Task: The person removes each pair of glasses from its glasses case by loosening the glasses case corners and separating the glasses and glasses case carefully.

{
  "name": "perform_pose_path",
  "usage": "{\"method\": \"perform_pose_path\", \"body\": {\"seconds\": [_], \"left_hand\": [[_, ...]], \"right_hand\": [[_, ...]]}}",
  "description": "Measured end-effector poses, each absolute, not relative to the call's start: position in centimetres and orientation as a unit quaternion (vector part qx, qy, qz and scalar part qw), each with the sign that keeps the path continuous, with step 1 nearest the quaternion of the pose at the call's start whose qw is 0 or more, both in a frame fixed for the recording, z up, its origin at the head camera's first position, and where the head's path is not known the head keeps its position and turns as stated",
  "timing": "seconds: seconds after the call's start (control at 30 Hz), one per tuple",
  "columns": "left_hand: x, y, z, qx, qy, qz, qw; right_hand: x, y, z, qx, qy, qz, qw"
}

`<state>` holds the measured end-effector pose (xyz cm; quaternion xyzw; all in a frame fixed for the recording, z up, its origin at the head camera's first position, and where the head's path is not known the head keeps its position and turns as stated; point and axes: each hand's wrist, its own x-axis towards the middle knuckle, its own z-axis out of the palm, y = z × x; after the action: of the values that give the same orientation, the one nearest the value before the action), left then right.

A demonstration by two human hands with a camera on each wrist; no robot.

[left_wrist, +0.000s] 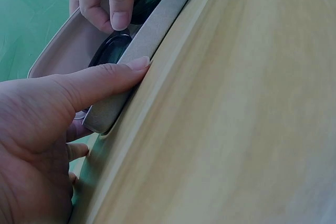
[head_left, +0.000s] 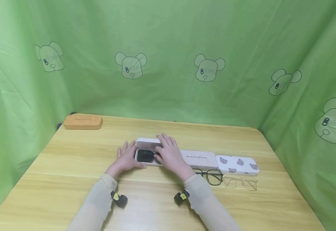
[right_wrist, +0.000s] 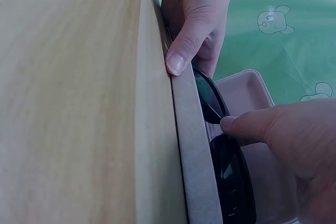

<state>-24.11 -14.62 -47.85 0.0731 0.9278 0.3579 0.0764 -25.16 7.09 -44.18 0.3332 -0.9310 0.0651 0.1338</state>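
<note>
A glasses case (head_left: 147, 144) stands with its lid up at the middle of the table, and dark sunglasses (head_left: 145, 156) lie inside it. My left hand (head_left: 126, 158) grips the case's left end. Its thumb (left_wrist: 113, 80) presses the front wall in the left wrist view, while the other fingers go behind the end. With thumb and finger my right hand (head_left: 171, 157) pinches the sunglasses at the bridge, between the two dark lenses (right_wrist: 231, 177). Part of the case and the right lens are hidden behind the right hand in the head view.
Right of the open case lie a pale case with lettering (head_left: 197, 158) and a white bear-print case (head_left: 237, 165). In front of them are black-framed glasses (head_left: 215, 177) and clear-framed glasses (head_left: 240, 182). An orange case (head_left: 83, 122) sits at the far left corner.
</note>
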Motion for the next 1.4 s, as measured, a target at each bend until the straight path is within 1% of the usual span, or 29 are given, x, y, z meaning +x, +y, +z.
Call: {"method": "perform_pose_path", "body": {"seconds": [0.4, 0.77, 1.1, 1.4], "left_hand": [[-24.1, -14.58, -47.86, 0.072, 0.929, 0.356, 0.075], [-24.16, -14.57, -47.98, 0.069, 0.93, 0.354, 0.077], [-24.14, -14.61, -47.97, 0.072, 0.929, 0.354, 0.075], [-24.1, -14.59, -47.91, 0.072, 0.93, 0.353, 0.076]], "right_hand": [[-25.25, 7.22, -44.29, 0.336, -0.929, 0.074, 0.135], [-25.17, 7.33, -44.08, 0.344, -0.926, 0.095, 0.125], [-25.26, 7.41, -43.88, 0.341, -0.929, 0.101, 0.101], [-25.47, 7.53, -43.99, 0.344, -0.927, 0.111, 0.102]]}}
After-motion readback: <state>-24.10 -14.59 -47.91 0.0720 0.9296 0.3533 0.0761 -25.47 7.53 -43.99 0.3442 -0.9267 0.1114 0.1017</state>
